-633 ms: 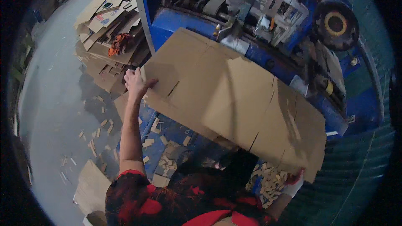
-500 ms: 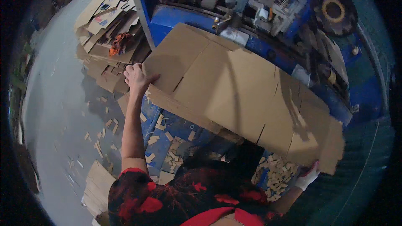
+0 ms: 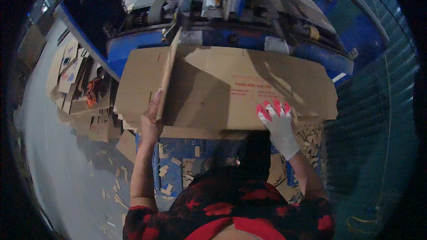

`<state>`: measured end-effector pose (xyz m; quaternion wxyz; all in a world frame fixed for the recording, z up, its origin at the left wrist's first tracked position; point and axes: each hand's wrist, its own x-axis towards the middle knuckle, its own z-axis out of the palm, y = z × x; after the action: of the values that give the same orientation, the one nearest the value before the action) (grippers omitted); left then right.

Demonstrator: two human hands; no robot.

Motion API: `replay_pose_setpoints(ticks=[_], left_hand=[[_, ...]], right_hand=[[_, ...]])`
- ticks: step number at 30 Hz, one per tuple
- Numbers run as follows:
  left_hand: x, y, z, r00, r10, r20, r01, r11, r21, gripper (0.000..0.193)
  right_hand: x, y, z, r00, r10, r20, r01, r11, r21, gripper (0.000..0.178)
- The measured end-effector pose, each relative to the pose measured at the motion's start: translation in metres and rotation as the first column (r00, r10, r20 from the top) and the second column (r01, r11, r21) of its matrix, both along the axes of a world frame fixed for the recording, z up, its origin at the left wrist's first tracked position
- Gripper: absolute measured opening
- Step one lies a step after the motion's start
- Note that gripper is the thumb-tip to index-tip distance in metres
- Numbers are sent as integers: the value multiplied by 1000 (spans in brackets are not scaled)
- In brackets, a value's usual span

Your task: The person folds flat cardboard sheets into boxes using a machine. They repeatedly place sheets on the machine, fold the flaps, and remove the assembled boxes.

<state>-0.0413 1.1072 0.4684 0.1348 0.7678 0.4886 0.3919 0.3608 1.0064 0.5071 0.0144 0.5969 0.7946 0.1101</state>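
Observation:
A wide stack of flat brown cardboard sheets (image 3: 200,106) lies before me, with red print on its upper face. My bare left hand (image 3: 152,118) is closed around the near end of a cardboard panel (image 3: 168,71), which stands up edge-on above the stack's left part. Whether this panel is still joined to the sheet below I cannot tell. On the right, my right hand (image 3: 279,126), in a white glove with red fingertips, rests flat on the cardboard near its front edge, its fingers spread below the print.
Behind the stack stands a blue machine (image 3: 222,35) with metal parts. A pile of cardboard pieces (image 3: 73,80) with an orange-red item (image 3: 93,91) lies on the floor at left. Small cardboard scraps (image 3: 164,171) litter the area below. Corrugated dark-green sheeting (image 3: 369,120) rises at right.
My view has turned right. A cardboard panel now stands upright in my left hand, and red print shows on the sheet. My right hand has moved from the far right edge onto the cardboard.

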Motion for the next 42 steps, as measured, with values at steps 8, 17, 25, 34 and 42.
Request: replay_pose_setpoints(ticks=[8, 17, 25, 34, 42], left_hand=[[74, 75, 6, 972, -115, -206, 162, 960, 229, 70], [99, 166, 4, 981, -69, -181, 102, 978, 183, 63], [138, 316, 31, 806, 262, -531, -267, 961, 70, 48], [69, 238, -6, 947, -78, -310, 121, 985, 125, 45], [-175, 99, -75, 692, 433, -577, -562, 825, -54, 64]], right_hand=[[65, 108, -18, 996, 22, 89, -32, 993, 114, 65], [87, 177, -7, 982, 59, -179, -30, 986, 164, 67], [107, 322, 18, 977, -165, 132, 134, 967, 217, 53], [143, 248, -5, 965, -157, -211, 226, 907, 356, 44], [160, 7, -20, 756, -608, -242, 648, 747, 147, 58]])
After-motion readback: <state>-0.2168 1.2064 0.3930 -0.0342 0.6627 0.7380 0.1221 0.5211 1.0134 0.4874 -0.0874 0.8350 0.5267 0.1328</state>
